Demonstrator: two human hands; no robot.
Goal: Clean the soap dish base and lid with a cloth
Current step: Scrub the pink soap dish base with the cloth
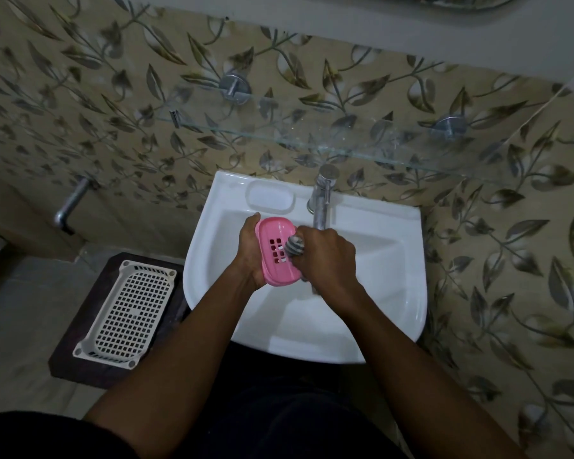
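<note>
A pink soap dish part (275, 256) with a grid of drain slots is held over the white sink (388, 260). My left hand (249, 256) grips it from the left side and underneath, fingers curled round its edge. My right hand (325, 256) clutches a bunched grey striped cloth (294, 246) and presses it onto the slotted face. A tail of the cloth hangs below the right hand. I cannot tell whether this pink part is the base or the lid; no second part shows.
A chrome tap (322, 200) stands at the sink's back, just above my right hand. A glass shelf (312, 140) juts from the leaf-patterned wall. A white slotted basket (126, 309) lies on a dark stool to the left.
</note>
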